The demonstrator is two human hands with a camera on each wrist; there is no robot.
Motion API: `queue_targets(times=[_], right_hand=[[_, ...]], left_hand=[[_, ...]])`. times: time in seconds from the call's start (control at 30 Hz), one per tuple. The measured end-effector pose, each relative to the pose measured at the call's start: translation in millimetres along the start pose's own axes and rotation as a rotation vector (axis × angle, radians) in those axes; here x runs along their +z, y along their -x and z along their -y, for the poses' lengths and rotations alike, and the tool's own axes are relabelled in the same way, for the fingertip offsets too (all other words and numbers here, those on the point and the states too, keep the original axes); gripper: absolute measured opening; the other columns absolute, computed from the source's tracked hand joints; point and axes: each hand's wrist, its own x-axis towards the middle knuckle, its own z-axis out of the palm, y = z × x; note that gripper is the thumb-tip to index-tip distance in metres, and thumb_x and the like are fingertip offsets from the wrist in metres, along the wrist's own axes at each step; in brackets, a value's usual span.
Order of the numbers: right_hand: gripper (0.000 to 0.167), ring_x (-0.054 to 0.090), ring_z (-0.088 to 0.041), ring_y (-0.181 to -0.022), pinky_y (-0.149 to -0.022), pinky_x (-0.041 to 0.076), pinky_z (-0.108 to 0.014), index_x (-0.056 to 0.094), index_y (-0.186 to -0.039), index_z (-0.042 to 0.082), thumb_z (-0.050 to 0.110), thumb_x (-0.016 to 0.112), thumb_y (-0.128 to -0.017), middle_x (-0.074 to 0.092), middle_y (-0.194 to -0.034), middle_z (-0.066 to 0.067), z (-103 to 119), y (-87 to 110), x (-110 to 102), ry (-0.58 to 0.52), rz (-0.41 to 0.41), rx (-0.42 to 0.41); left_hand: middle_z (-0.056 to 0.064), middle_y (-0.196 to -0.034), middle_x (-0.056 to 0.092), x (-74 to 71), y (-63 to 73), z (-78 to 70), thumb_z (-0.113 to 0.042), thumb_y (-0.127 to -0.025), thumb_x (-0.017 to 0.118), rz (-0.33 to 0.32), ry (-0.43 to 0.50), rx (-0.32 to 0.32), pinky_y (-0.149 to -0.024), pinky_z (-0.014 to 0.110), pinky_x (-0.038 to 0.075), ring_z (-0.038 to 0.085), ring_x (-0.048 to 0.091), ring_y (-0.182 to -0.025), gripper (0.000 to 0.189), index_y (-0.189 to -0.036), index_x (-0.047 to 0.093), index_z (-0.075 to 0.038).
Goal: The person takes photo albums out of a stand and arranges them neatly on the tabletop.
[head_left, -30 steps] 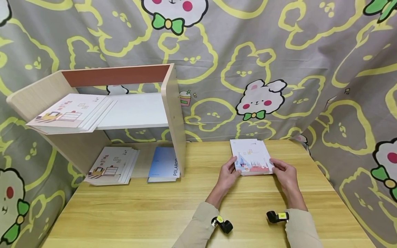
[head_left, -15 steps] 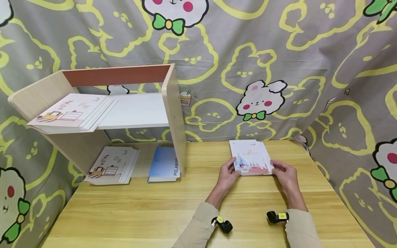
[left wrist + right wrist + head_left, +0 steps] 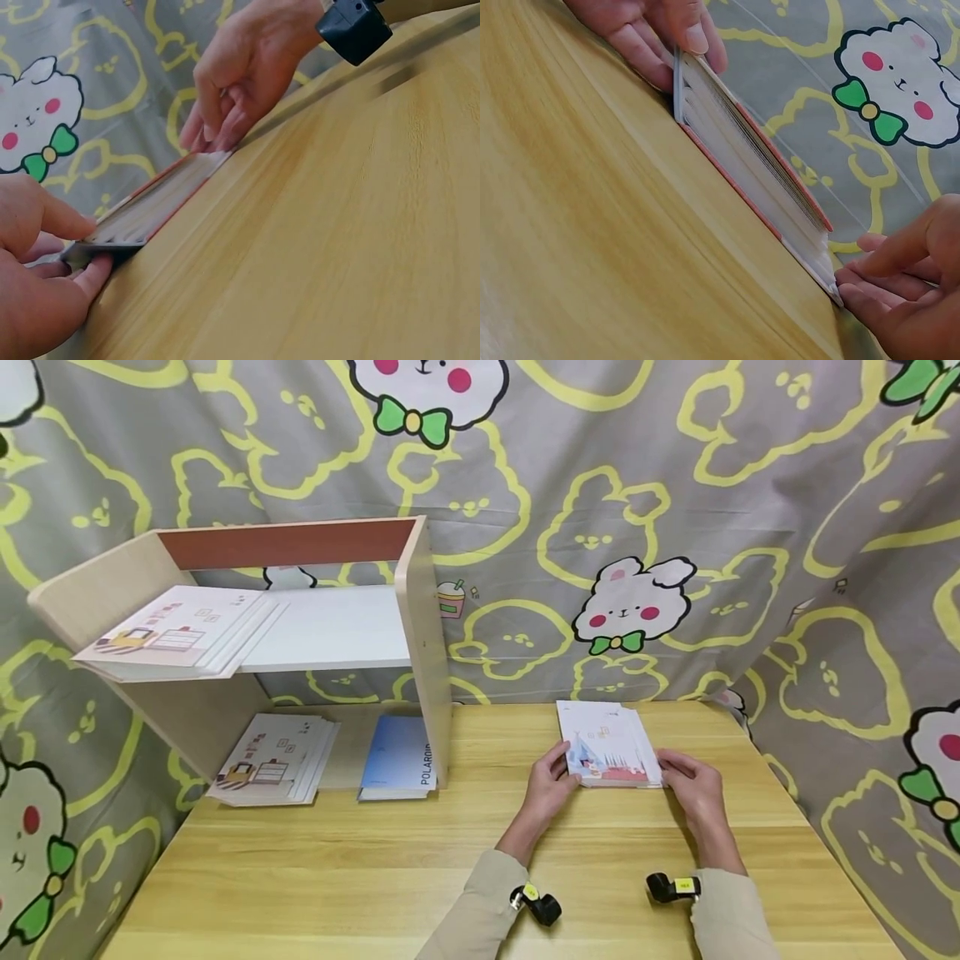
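Observation:
A hardcover book (image 3: 607, 743) with a white cover, a blue tent and red ground lies flat at the back of the table. At its spine side, my left hand (image 3: 549, 783) pinches the near corner, thumb on top and fingers beneath, as the left wrist view shows. My right hand (image 3: 693, 787) is at the opposite edge, where its fingertips (image 3: 846, 279) hold the lower cover's corner. Pages (image 3: 742, 165) spread in a slant between the red-edged covers, and the lower layers stick out to the right past the top cover.
Left of the book stands a two-tier wooden shelf (image 3: 422, 610). White illustrated books lie on its upper (image 3: 176, 622) and lower (image 3: 270, 760) tiers, with a blue POLAROID book (image 3: 397, 756) at the lower right. A patterned curtain (image 3: 510, 485) hangs behind the wooden table (image 3: 337, 877).
My right fingers have shifted slightly right, from over the top cover to the edge of the lower layers, which now show more. My left hand has stayed at its corner.

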Motion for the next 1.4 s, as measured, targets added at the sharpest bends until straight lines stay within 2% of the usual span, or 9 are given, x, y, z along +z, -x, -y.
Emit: queue_targets(times=[0.13,0.27,0.47,0.7,0.83,0.93,1.07,1.2,1.4], right_hand=[[0.040,0.060,0.004,-0.100,-0.075,0.050,-0.011,0.060,-0.137,-0.008,-0.003,0.059,-0.097,0.058,-0.140,-0.028,-1.5,0.1,-0.8,-0.003,-0.016,-0.008],[0.039,0.057,0.009,-0.094,-0.075,0.050,-0.010,0.060,-0.138,-0.006,0.001,0.060,-0.099,0.059,-0.139,-0.025,-2.8,-0.3,-1.0,-0.011,-0.021,0.002],[0.041,0.057,0.005,-0.095,-0.076,0.050,-0.012,0.057,-0.141,-0.005,0.005,0.057,-0.101,0.057,-0.142,-0.025,-0.6,3.3,-2.1,-0.017,-0.009,0.016],[0.042,0.057,-0.001,-0.101,-0.079,0.051,-0.013,0.054,-0.144,-0.004,0.006,0.056,-0.103,0.054,-0.145,-0.025,3.7,7.9,-3.8,-0.019,0.005,0.018],[0.043,0.058,-0.005,-0.104,-0.084,0.053,-0.016,0.054,-0.145,-0.002,0.010,0.058,-0.104,0.057,-0.142,-0.020,9.3,9.5,-6.5,-0.021,0.015,0.004],[0.044,0.061,-0.006,-0.106,-0.085,0.054,-0.017,0.053,-0.145,-0.001,0.012,0.059,-0.104,0.060,-0.138,-0.017,15.9,11.9,-9.0,-0.017,0.019,-0.025],[0.044,0.062,-0.002,-0.105,-0.085,0.054,-0.017,0.053,-0.146,-0.001,0.012,0.059,-0.104,0.063,-0.136,-0.014,25.2,14.4,-10.8,-0.023,0.022,-0.066],[0.045,0.061,0.005,-0.101,-0.084,0.054,-0.017,0.052,-0.146,-0.002,0.012,0.059,-0.104,0.066,-0.131,-0.008,32.9,14.9,-10.0,-0.035,0.034,-0.103],[0.046,0.061,0.008,-0.100,-0.084,0.052,-0.013,0.050,-0.147,-0.003,0.010,0.057,-0.104,0.067,-0.126,0.002,40.7,17.2,-10.3,-0.054,0.049,-0.145]], left_hand=[[0.026,-0.160,0.033,-0.9,1.5,-1.0,0.016,-0.091,0.059,-0.011,-0.035,0.008,-0.109,0.038,0.045,0.039,0.046,-0.139,0.060,-0.149,0.044,0.009],[0.023,-0.155,0.043,-1.4,4.0,-3.5,0.015,-0.091,0.059,-0.028,-0.058,0.000,-0.104,0.034,0.050,0.036,0.052,-0.135,0.060,-0.149,0.047,0.006],[0.026,-0.147,0.051,-1.2,7.4,-5.7,0.010,-0.094,0.061,-0.030,-0.071,0.008,-0.095,0.032,0.055,0.037,0.057,-0.129,0.053,-0.146,0.052,0.004],[0.024,-0.151,0.047,0.1,8.8,-7.6,0.002,-0.097,0.063,-0.045,-0.077,0.019,-0.097,0.036,0.055,0.039,0.055,-0.131,0.046,-0.143,0.057,0.001],[0.019,-0.147,0.053,-1.2,10.0,-14.8,-0.002,-0.097,0.064,-0.052,-0.107,0.009,-0.097,0.036,0.055,0.037,0.057,-0.128,0.044,-0.142,0.059,-0.004],[0.016,-0.145,0.055,-4.2,10.4,-22.2,-0.003,-0.098,0.064,-0.056,-0.128,0.021,-0.092,0.037,0.057,0.038,0.058,-0.126,0.043,-0.140,0.061,-0.004],[0.019,-0.142,0.056,-8.6,10.4,-34.1,-0.003,-0.098,0.063,-0.055,-0.120,0.062,-0.091,0.036,0.057,0.039,0.058,-0.124,0.041,-0.138,0.061,-0.003],[0.023,-0.136,0.059,-12.2,11.6,-43.9,-0.002,-0.097,0.064,-0.058,-0.109,0.113,-0.098,0.037,0.054,0.039,0.059,-0.121,0.039,-0.136,0.063,-0.004],[0.021,-0.130,0.062,-16.8,13.5,-52.2,-0.002,-0.096,0.064,-0.054,-0.087,0.155,-0.098,0.037,0.054,0.038,0.062,-0.118,0.037,-0.133,0.064,-0.004]])
